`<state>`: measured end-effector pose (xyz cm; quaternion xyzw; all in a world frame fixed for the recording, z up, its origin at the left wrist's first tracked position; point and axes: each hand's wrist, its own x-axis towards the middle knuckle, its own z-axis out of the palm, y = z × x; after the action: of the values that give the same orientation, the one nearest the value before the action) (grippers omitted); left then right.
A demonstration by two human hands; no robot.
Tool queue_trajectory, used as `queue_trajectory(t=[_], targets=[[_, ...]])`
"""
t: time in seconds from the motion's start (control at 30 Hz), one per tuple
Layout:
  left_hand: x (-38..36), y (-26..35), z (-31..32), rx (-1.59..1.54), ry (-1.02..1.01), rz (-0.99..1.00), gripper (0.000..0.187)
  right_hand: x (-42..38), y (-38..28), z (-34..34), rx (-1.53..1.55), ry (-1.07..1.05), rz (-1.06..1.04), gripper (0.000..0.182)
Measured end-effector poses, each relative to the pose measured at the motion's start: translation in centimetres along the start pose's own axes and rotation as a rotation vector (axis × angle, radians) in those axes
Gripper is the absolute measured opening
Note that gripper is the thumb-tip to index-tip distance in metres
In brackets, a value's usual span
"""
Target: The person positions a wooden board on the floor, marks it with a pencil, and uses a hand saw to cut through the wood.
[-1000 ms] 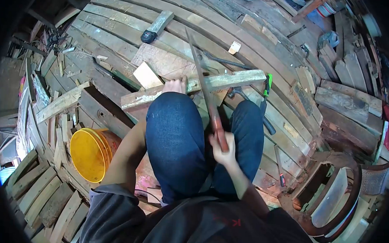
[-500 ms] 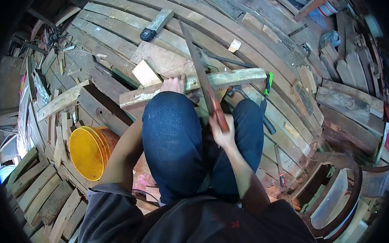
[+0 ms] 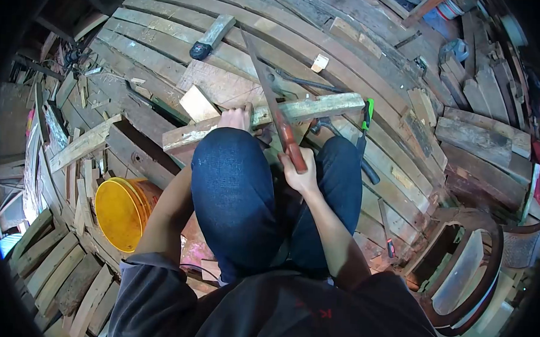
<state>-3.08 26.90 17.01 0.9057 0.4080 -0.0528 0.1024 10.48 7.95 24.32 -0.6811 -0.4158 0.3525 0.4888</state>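
Observation:
My right hand (image 3: 300, 174) is closed around the reddish wooden handle of a handsaw (image 3: 273, 105). The saw's long blade points up and to the left, crossing the middle of a long wooden beam (image 3: 327, 106). The beam lies slantwise beyond my knees. My left hand (image 3: 235, 119) grips the beam left of the blade, its fingers over the top edge and partly hidden by my knee. A pale wood block (image 3: 198, 104) sits just beyond that hand. Under the beam's right part is a hammer (image 3: 329, 126), and a green-handled tool (image 3: 367, 115) stands at its right end.
A yellow bucket (image 3: 120, 213) is at the left. A tape measure (image 3: 200, 50) touches a short wood piece on the plank floor. A dark metal bar (image 3: 313, 83) lies beyond the beam. Lumber is stacked on both sides, and a curved wooden frame (image 3: 498, 263) is lower right.
My right hand and the saw have shifted slightly up and to the left. My left hand still holds the beam, and the whole view has moved a little.

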Motion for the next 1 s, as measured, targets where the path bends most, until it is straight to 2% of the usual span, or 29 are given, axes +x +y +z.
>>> queue_trajectory(t=[0.03, 0.13, 0.17, 0.2, 0.23, 0.3, 0.33, 0.4, 0.47, 0.53, 0.57, 0.63, 0.67, 0.73, 0.87, 0.9, 0.97, 1.0], targets=[[0.0, 0.4, -0.9, -0.022, -0.079, -0.038, 0.091, -0.5, -0.1, 0.0, -0.022, 0.001, -0.004, 0.022], [0.1, -0.8, 1.9, 0.016, 0.063, 0.036, 0.092, -5.6, -0.7, -1.4, -0.015, 0.028, -0.115, 0.019], [-0.9, 1.2, -2.4, -0.022, -0.016, -0.017, 0.069, -8.5, -1.6, -2.2, -0.002, 0.012, -0.057, 0.019], [-0.7, 0.6, -1.5, 0.007, 0.048, 0.013, 0.069, -10.1, -2.4, -2.9, 0.009, -0.011, 0.004, 0.019], [-0.5, -0.2, 0.5, 0.037, 0.110, 0.041, 0.069, -9.6, -2.2, -2.9, -0.005, -0.010, -0.010, 0.019], [-0.6, 0.5, -0.9, -0.033, 0.023, -0.004, 0.068, -8.6, -1.5, -2.3, -0.025, 0.001, -0.012, 0.019], [-0.7, 0.8, -1.7, -0.066, -0.019, -0.029, 0.067, -6.2, -0.5, -1.7, -0.029, 0.024, -0.115, 0.021], [-0.2, -0.3, 1.0, -0.009, 0.052, 0.022, 0.061, -1.3, 1.1, -0.4, 0.039, 0.052, -0.049, 0.026], [-0.9, 0.4, -0.3, -0.012, 0.002, 0.021, 0.063, 1.5, 0.4, -0.2, 0.119, 0.032, 0.104, 0.027], [-0.6, 0.8, -1.5, -0.019, -0.027, -0.009, 0.067, -1.4, 0.2, -0.9, 0.105, 0.005, 0.071, 0.025], [0.5, -1.0, 3.5, -0.025, 0.056, -0.036, 0.070, -4.1, -0.4, -1.6, 0.057, 0.003, -0.034, 0.019], [1.4, -2.3, 6.2, 0.021, 0.134, 0.005, 0.073, -9.5, -2.6, -3.3, -0.040, -0.024, -0.020, 0.014], [0.3, -1.1, 3.2, 0.070, 0.115, 0.074, 0.072, -10.9, -3.3, -3.6, 0.050, -0.009, 0.029, 0.015], [-0.3, -0.1, -0.3, 0.030, 0.033, 0.046, 0.073, -10.1, -2.0, -3.5, -0.087, -0.049, 0.030, 0.015], [-0.2, 0.5, -0.6, -0.012, 0.006, -0.008, 0.079, 0.5, 0.0, 0.4, -0.022, 0.031, -0.103, 0.016], [-0.8, 0.5, -0.3, -0.010, -0.006, -0.007, 0.076, 2.1, 0.0, 0.6, -0.015, 0.000, -0.039, 0.017], [-1.2, 0.4, -0.5, 0.001, -0.026, 0.015, 0.072, 1.9, -0.7, 0.5, -0.003, -0.010, 0.064, 0.021], [-0.9, 0.4, -0.8, 0.005, -0.027, 0.030, 0.070, -0.4, -0.2, 0.3, -0.005, 0.076, -0.070, 0.022]])
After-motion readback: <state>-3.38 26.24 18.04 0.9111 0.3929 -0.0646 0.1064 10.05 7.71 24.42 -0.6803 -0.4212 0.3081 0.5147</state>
